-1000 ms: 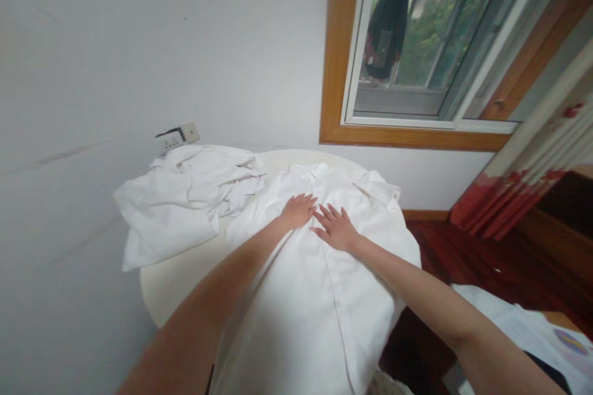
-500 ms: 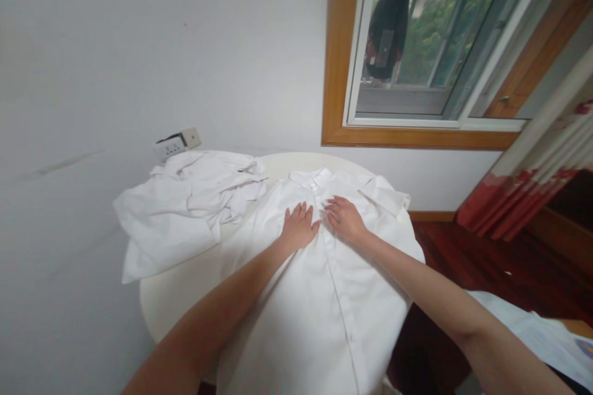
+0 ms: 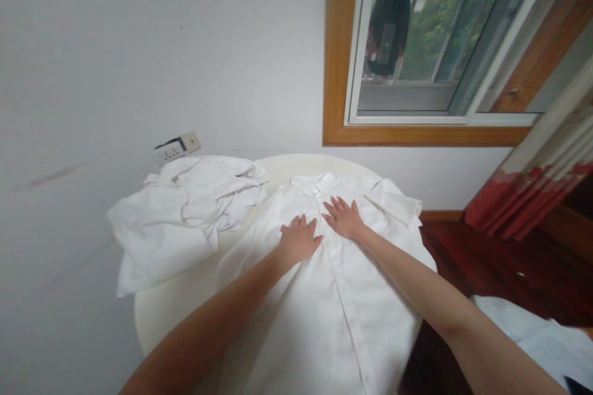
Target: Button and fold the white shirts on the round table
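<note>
Left of the left hand point(image 3: 299, 241), a rumpled heap of white cloth point(image 3: 185, 210) lies on a round table point(image 3: 155, 315), overhanging its edge. Past the heap, a white socket point(image 3: 170, 152) sits on the pale wall point(image 3: 139, 43). Beyond and right of the right hand point(image 3: 343, 217) stands a window point(image 3: 435, 49) in a wooden frame point(image 3: 340, 62). Farther right hangs a cream-and-red curtain point(image 3: 504, 191) above dark reddish floor point(image 3: 463, 259), with pale fabric point(image 3: 532, 328) lower, nearer the person.

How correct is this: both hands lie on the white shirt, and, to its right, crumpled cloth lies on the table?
Wrong side: in the head view, the crumpled cloth lies left of the white shirt. The left hand and right hand are on the shirt.
</note>
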`<state>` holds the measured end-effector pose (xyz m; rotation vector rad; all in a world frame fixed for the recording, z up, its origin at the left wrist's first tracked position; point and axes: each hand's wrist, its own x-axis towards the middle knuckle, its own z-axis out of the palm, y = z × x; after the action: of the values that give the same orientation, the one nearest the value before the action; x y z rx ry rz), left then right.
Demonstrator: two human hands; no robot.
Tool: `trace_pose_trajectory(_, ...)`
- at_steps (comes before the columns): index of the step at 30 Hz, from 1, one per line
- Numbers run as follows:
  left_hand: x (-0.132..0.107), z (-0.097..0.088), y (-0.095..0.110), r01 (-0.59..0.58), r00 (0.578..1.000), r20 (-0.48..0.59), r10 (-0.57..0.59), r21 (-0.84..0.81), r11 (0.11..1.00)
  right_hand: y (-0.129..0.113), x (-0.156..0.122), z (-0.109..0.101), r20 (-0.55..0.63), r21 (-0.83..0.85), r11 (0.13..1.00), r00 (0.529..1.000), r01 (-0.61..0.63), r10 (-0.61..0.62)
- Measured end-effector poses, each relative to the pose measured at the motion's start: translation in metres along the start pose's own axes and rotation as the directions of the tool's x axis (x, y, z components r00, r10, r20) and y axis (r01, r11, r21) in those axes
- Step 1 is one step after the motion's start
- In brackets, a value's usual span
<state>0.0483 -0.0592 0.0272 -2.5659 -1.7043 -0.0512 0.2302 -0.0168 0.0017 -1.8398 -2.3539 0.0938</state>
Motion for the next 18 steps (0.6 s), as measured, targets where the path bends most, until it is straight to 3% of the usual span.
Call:
trace_pose_trajectory(3, 0.017, -0.005, 0.001, 0.023, 0.998, -0.062, -0.023, 0.003, 1.0, -0.002, -0.011, -0.002, -0.008, 0.001, 1.0, 1.0, -0.007, 0.007)
trace_pose_trajectory(6, 0.038, 0.005, -0.006, 0.071, 0.983, -0.168, -0.07, -0.001, 0.997, -0.003, -0.023, 0.0, -0.023, 0.001, 1.0, 0.999, -0.029, 0.029)
trace_pose_trajectory(11, 0.061, 0.031, -0.018, 0.023, 0.996, -0.08, -0.03, -0.079, 0.997, 0.006, -0.028, 0.001, -0.032, -0.001, 0.998, 0.998, -0.061, 0.061)
trace_pose_trajectory(18, 0.083, 0.033, -0.029, -0.059, 0.996, -0.071, 0.053, -0.096, 0.994, 0.027, -0.001, -0.006, -0.071, 0.043, 0.998, 0.997, -0.039, 0.042)
